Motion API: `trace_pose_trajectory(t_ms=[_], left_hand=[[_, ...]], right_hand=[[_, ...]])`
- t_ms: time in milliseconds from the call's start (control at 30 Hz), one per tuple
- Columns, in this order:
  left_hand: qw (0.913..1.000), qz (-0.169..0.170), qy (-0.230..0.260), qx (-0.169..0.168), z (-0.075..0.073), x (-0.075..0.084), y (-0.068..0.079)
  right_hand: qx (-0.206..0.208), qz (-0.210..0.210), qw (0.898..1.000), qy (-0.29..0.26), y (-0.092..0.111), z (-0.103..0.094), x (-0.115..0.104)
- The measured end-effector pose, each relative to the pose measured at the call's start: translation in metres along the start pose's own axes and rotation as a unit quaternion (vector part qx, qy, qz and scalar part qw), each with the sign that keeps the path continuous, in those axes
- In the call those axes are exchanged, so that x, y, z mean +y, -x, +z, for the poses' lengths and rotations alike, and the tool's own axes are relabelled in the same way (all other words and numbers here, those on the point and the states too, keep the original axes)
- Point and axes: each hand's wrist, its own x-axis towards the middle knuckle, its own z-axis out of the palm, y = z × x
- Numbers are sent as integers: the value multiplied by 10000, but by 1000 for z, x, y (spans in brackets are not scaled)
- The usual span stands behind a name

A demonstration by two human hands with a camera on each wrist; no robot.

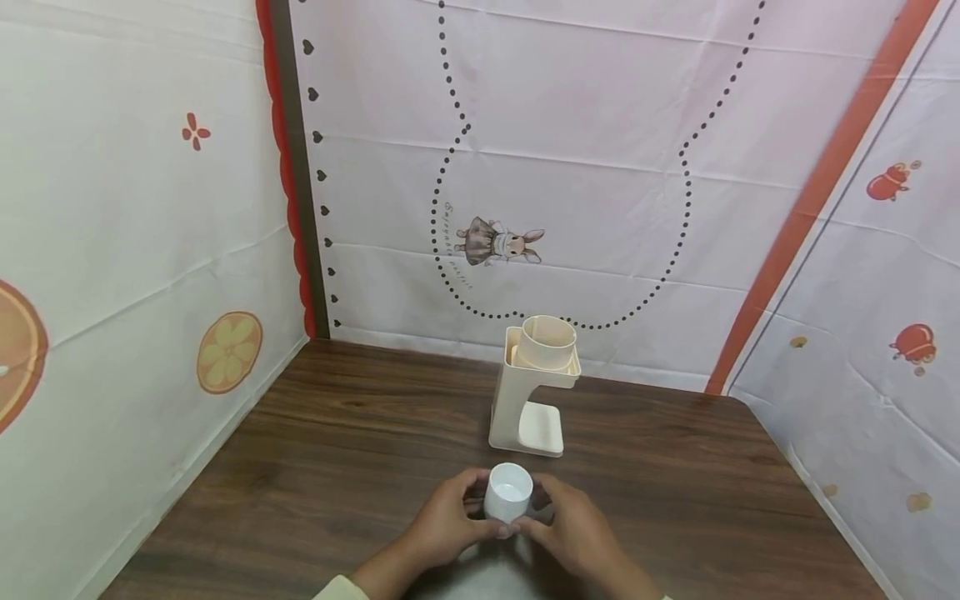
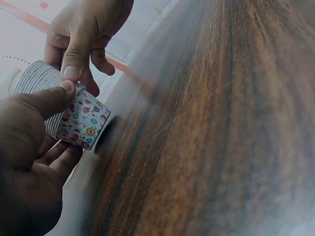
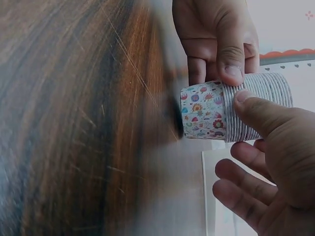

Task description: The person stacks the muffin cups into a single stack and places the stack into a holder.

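A stack of nested white paper cups stands upright between my two hands near the front of the table. In the left wrist view the lowest paper cup shows a colourful printed pattern, with several rims stacked above it. My left hand grips the stack from the left, its thumb on the near side. From the right, my right hand holds the same stack, its thumb lying on the rims. The base is close to the tabletop; whether it touches is unclear.
Beyond the hands stands a cream holder with a flat foot and an open round tube on top. The dark wood-grain table is bordered by printed cloth at the left, back and right.
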Motion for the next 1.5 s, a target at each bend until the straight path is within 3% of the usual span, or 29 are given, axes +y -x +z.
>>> trace_pose_trajectory(t_ms=[433,833,1133,1500], left_hand=[[9975,192,633,-228,-4,6,-3],[9982,338,501,-5,-8,20,-19],[9985,270,459,-107,-18,47,-33],[9982,513,-313,-22,-25,83,-59]], right_hand=[[171,-237,9970,-710,1,-9,2],[529,-46,9908,-1241,-6,-22,-1],[644,67,9910,-1168,-15,-44,-8],[796,224,9860,-1451,-32,-76,-14]])
